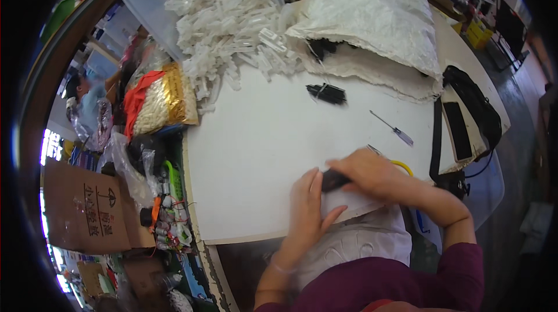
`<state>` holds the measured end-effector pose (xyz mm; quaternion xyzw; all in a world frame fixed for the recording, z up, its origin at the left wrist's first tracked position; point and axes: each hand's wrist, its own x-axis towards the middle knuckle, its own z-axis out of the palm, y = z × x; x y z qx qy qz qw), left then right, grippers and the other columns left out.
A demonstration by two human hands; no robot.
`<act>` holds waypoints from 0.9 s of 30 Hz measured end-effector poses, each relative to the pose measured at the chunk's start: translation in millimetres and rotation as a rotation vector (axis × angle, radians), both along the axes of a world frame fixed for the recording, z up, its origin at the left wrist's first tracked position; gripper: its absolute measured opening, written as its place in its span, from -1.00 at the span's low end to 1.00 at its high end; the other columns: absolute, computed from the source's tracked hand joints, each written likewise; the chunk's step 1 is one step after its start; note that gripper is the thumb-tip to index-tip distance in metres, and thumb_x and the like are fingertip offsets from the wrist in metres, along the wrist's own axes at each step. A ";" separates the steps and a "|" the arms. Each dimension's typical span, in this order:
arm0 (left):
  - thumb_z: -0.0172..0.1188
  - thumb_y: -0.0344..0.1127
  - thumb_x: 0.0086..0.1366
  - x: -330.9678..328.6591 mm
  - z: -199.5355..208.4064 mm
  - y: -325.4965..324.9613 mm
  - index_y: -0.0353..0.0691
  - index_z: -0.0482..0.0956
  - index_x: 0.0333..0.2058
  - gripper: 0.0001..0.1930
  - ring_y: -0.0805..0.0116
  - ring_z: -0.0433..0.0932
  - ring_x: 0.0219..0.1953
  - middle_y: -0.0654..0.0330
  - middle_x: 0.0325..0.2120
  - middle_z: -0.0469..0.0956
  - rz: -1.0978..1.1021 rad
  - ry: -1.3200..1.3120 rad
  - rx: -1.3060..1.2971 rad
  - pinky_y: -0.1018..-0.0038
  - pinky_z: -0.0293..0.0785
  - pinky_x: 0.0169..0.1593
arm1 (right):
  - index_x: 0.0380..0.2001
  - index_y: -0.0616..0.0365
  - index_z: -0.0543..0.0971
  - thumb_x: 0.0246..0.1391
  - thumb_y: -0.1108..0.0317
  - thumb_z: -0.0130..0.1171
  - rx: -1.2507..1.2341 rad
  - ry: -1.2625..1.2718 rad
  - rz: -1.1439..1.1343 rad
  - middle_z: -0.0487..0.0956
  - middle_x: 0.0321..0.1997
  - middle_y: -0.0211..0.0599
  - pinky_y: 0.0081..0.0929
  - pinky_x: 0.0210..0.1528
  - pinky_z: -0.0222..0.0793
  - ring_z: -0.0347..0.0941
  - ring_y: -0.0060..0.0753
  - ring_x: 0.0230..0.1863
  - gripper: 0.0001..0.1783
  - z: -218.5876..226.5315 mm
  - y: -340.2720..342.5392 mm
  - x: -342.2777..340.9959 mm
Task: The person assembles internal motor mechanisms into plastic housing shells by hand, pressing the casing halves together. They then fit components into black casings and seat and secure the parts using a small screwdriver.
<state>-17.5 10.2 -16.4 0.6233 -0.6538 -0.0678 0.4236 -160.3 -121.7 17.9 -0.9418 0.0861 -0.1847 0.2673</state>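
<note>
A blurred black item [333, 180] is gripped by the right hand [366, 174] near the counter's [250, 155] front edge; the left hand [308, 203] is spread beside it — contact cannot be told. A curved yellow handle [402, 165] is partly covered. Beyond, a black bundle [328, 94] and screwdriver [396, 131] are noted — the far side is blocked by a white sack [372, 21] and heaped clear plastic pieces [232, 18].

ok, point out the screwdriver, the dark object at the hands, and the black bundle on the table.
Screwdriver [402, 136]: head view, on the handle.
Dark object [333, 180]: head view, middle of its visible part.
Black bundle [328, 94]: head view, middle of its body.
</note>
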 end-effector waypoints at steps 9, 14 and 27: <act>0.14 -0.36 0.14 -1.6 -22.7 -9.3 -0.36 0.19 0.00 -0.52 0.29 0.46 -0.21 0.07 -0.22 0.40 -0.117 1.440 0.407 0.45 0.40 -0.13 | -0.30 0.23 0.40 -0.15 0.34 0.17 -0.069 0.126 -0.971 0.41 -0.30 -0.11 -0.31 -0.16 0.25 0.31 -0.06 -0.22 -0.68 -37.0 -35.6 -66.7; 0.03 -0.37 0.21 3.5 -29.3 -6.5 -0.34 0.16 0.02 -0.57 0.24 0.46 -0.18 0.04 -0.20 0.39 -0.269 1.736 0.468 0.34 0.44 -0.09 | -0.30 0.24 0.37 -0.04 0.38 0.08 0.373 -0.050 -0.825 0.30 -0.58 -0.37 -0.53 -0.41 0.17 0.25 -0.43 -0.49 -0.76 -29.9 -27.7 -65.9; 0.11 -0.50 0.12 5.1 -12.3 2.3 -0.36 0.02 0.15 -0.36 0.34 0.47 -0.16 0.01 -0.17 0.43 -0.260 1.401 0.527 0.45 0.37 -0.04 | -0.32 0.24 0.49 0.05 0.35 0.05 0.932 0.055 -0.406 0.32 -0.59 -0.56 -0.74 -0.50 0.10 0.17 -0.76 -0.53 -0.81 -5.0 14.6 -56.3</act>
